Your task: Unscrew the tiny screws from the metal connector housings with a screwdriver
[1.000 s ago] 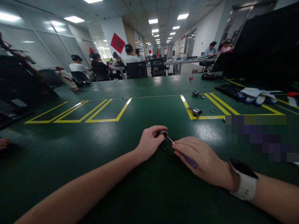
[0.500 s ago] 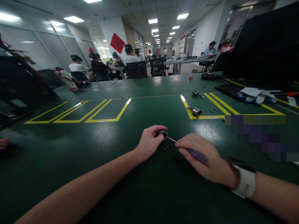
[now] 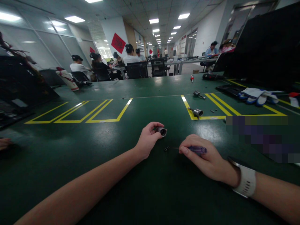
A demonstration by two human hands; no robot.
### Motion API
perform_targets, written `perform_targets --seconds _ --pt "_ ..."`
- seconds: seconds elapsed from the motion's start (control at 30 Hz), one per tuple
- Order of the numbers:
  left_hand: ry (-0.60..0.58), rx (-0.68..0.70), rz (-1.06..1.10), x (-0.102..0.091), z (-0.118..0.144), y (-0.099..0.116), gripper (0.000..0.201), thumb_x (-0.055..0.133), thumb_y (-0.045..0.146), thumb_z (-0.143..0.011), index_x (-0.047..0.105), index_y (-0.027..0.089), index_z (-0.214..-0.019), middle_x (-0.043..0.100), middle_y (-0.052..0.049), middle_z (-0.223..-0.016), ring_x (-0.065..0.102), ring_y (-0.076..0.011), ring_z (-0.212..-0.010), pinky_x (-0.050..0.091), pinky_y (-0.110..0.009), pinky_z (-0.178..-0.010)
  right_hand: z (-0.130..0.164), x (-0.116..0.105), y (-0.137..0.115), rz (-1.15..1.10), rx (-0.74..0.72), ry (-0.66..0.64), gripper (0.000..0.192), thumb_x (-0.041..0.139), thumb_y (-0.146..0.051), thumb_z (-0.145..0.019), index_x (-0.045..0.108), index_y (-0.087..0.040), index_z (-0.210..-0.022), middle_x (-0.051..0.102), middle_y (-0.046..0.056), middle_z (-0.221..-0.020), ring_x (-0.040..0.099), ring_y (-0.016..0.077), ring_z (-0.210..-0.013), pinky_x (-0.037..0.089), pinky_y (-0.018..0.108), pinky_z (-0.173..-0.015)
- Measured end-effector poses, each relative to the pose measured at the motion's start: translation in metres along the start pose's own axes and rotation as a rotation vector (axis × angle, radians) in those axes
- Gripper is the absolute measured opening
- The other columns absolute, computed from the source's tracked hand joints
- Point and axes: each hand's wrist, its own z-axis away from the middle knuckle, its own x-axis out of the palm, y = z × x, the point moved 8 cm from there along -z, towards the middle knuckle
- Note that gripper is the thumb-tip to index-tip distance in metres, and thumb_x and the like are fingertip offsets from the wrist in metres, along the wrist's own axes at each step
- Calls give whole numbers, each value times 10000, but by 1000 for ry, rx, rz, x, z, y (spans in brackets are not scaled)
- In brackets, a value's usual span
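Between the thumb and fingers of my left hand (image 3: 147, 139) is a small metal cup-shaped part (image 3: 162, 131), its open end turned to the right. My right hand (image 3: 201, 156) is closed around the purple handle of a thin screwdriver (image 3: 198, 150). The screwdriver's shaft points left, its tip close to two small dark nuts (image 3: 166, 149) lying on the green table (image 3: 150, 187). Whether the tip touches a nut I cannot tell. A pale watch is on my right wrist.
Beyond my right hand, two metal parts with stems (image 3: 196, 112) and several tiny nuts (image 3: 213, 111) lie by yellow tape. Farther back are a red screwdriver (image 3: 192, 78) and white-blue gloves (image 3: 256, 95). Another person's hand (image 3: 5, 143) rests at the left edge.
The screwdriver tip has come away from the metal part's opening and moved down towards the two nuts. My left hand has lifted slightly and turned the part's opening more into view.
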Motion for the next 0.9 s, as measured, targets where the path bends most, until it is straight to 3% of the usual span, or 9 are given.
perform_targets --seconds 0.2,0.47,0.7,0.9 --pt "-36 2 70 0 -2 0 312 568 38 -638 627 163 -918 643 -50 -977 597 -207 -994 446 -426 -944 0 -6 -1 23 7 38 215 439 -213 -884 556 -185 -707 575 17 -638 526 139 -610 421 290 -579" --pt "-55 -4 135 3 -2 0 343 578 22 -611 653 155 -919 665 -49 -967 590 -217 -1014 447 -427 -951 1 -3 -9 35 -80 43 128 459 -162 -868 563 -176 -795 585 20 -694 537 144 -662 438 312 -645" --pt "-87 36 112 7 1 5 359 566 13 -604 650 153 -924 669 -50 -977 586 -234 -1027 436 -444 -948 2 2 -15 117 -173 8 158 492 -140 -858 560 -182 -994 641 66 -950 583 171 -888 479 332 -779" --pt "-131 42 100 11 4 6 349 558 11 -629 644 151 -937 667 -62 -1003 585 -231 -1046 431 -430 -953 2 10 -17 215 -193 -48 162 484 -155 -871 565 -163 -1011 644 88 -998 589 180 -926 494 339 -795"
